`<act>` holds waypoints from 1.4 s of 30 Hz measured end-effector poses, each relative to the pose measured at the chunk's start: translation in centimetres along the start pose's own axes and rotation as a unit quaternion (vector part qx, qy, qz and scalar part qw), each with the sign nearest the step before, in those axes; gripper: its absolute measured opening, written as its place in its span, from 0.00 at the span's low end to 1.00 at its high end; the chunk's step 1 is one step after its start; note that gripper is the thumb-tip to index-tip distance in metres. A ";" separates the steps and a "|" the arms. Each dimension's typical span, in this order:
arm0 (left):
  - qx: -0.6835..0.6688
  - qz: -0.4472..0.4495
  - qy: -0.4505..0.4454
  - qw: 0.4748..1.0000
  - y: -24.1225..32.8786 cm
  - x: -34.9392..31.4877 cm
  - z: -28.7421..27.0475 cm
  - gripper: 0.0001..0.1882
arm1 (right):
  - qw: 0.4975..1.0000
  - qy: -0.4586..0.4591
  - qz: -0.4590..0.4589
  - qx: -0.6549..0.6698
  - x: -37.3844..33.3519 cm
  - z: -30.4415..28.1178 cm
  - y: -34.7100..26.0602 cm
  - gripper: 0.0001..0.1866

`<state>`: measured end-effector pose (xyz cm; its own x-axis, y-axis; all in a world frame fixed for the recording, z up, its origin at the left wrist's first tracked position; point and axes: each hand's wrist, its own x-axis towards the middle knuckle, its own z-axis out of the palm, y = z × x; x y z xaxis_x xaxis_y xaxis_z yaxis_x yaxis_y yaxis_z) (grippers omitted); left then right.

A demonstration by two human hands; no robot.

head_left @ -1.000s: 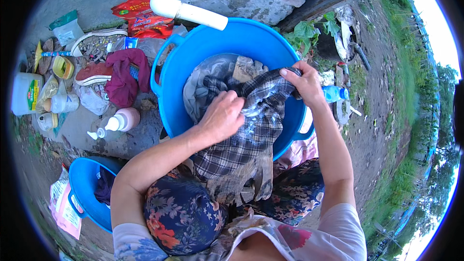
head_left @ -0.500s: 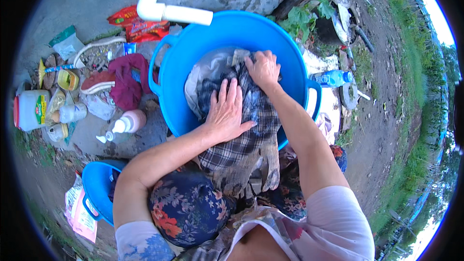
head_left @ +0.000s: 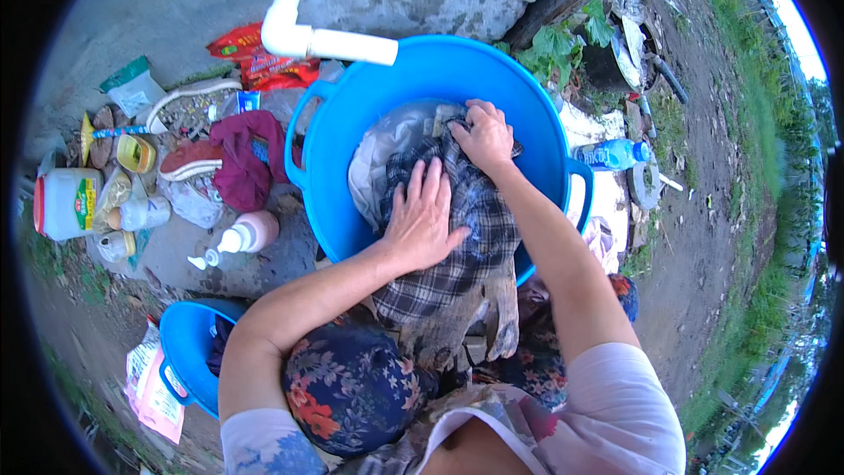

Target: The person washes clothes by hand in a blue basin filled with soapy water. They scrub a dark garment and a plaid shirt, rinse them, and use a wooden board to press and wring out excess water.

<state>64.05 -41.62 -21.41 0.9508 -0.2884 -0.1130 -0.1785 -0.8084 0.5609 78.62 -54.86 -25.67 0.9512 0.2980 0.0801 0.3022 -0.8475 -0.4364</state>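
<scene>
A dark plaid shirt (head_left: 422,286) is draped over a worn wooden board (head_left: 505,312) leaning in a large blue tub (head_left: 352,88). My left hand (head_left: 422,222) lies on the cloth, its fingers stretched out and the thumb apart. Farther up, my right hand (head_left: 488,136) has its fingers bent around a bunched part of the shirt near the middle of the tub. Pale wet cloth (head_left: 365,167) and some water show beside the shirt, at the left within the tub. The board's lower end rests between my knees.
A white pipe (head_left: 343,42) reaches over the tub's far rim. To the left are a pump bottle (head_left: 251,233), a maroon cloth (head_left: 246,158), a shoe (head_left: 193,161) and a white jug (head_left: 69,202). A smaller blue bucket (head_left: 185,347) stands near left; a water bottle (head_left: 615,155) lies right.
The whole view has shifted slightly, so the scene sits a little lower and farther right. Both hands stay at nearly the same places on the shirt.
</scene>
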 end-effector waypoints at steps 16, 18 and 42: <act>-0.061 -0.056 0.014 0.996 -1.1 -0.6 0.9 0.46 | 0.967 -0.105 -0.183 0.140 -5.0 -5.7 -2.5 0.15; 0.008 -0.049 -0.036 0.998 -0.7 -0.8 0.0 0.44 | 0.961 -0.094 -0.240 0.106 -8.0 -7.3 -6.2 0.15; -0.073 -0.038 0.031 0.996 -1.1 -0.4 0.9 0.45 | 0.973 -0.177 -0.122 0.083 -4.2 -5.4 -1.6 0.14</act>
<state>63.65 -41.05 -22.75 0.9746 -0.1942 -0.1117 -0.0715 -0.7424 0.6661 74.46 -57.16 -20.45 0.7619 0.6396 -0.1018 0.4743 -0.6581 -0.5848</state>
